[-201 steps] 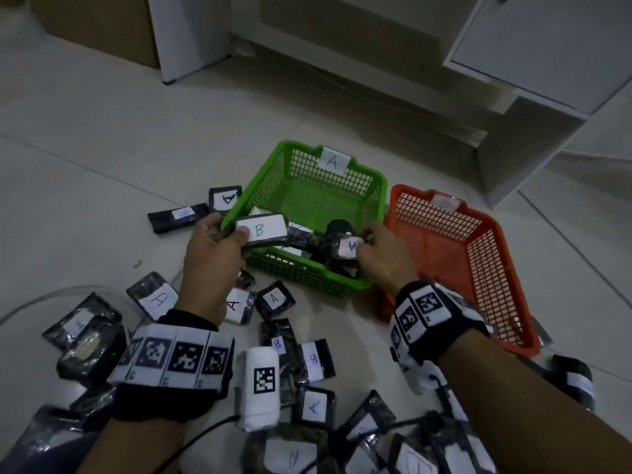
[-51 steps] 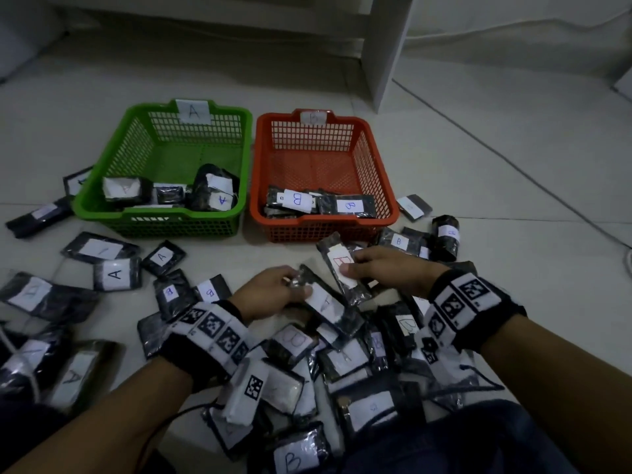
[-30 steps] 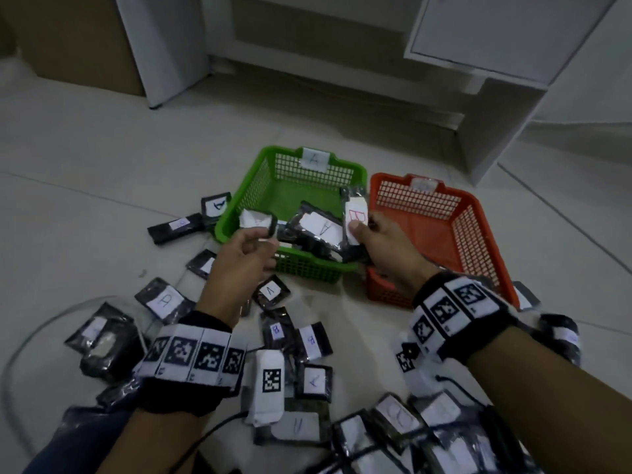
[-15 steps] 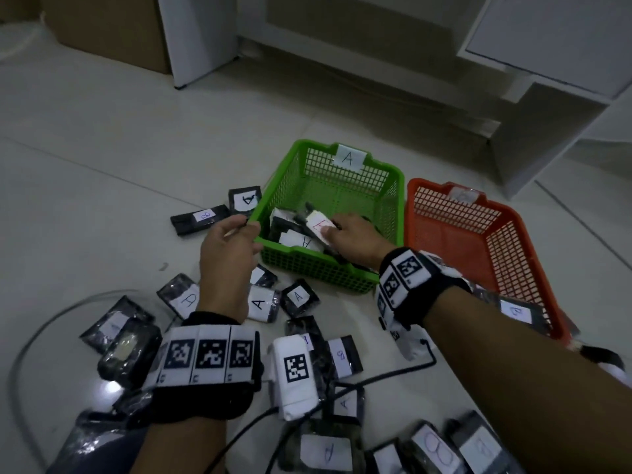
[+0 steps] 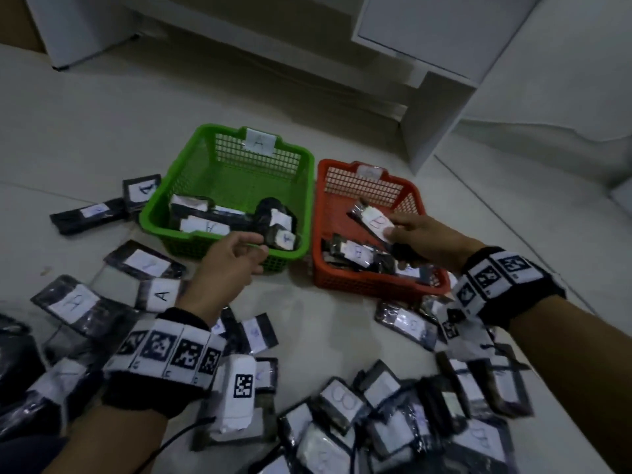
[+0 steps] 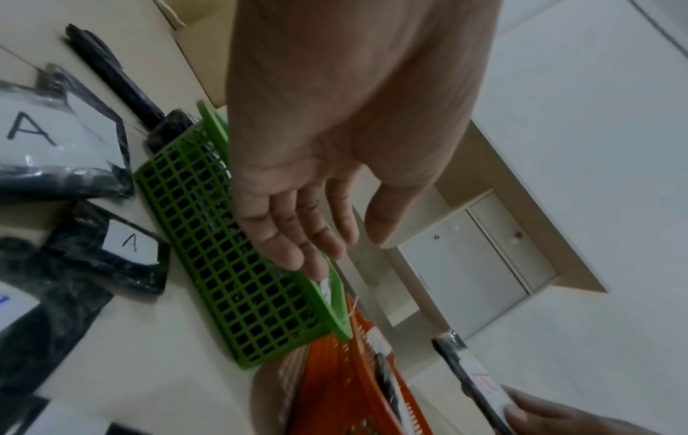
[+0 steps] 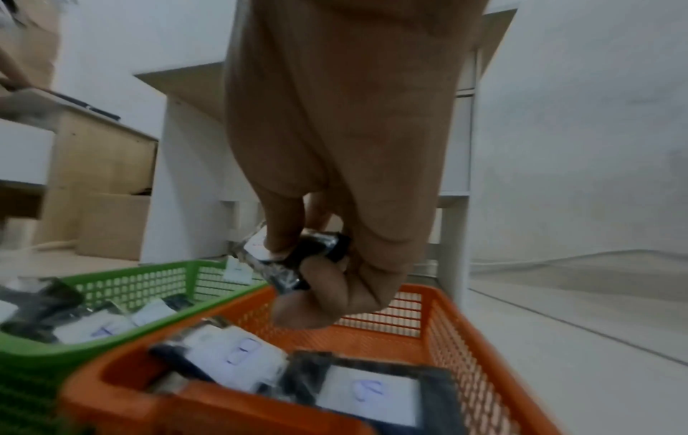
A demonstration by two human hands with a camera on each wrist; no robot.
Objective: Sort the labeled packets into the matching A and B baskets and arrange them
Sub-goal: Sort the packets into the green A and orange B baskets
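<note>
My right hand [image 5: 415, 234] pinches a black packet with a red-lettered white label [image 5: 374, 222] over the orange basket [image 5: 376, 285], above other B packets [image 5: 355, 253] lying inside. The right wrist view shows the fingers [image 7: 283, 238] and thumb curled round that packet [image 7: 286, 259]. My left hand [image 5: 236, 258] hovers empty at the front rim of the green A basket [image 5: 178, 176], its fingers relaxed and straight in the left wrist view [image 6: 297, 235]. Several A packets [image 5: 205, 225] lie in the green basket.
Labeled black packets are strewn on the floor: A packets [image 5: 159, 295] to the left and a heap [image 5: 393, 412] near me at the bottom right. A white cabinet [image 5: 437, 97] stands behind the baskets. A strip of bare floor [image 5: 321, 323] lies in front of the baskets.
My right hand has moved from inside the green basket rightward over the orange basket, carrying the red-lettered packet. My left hand has shifted from the green basket's left corner to its front rim.
</note>
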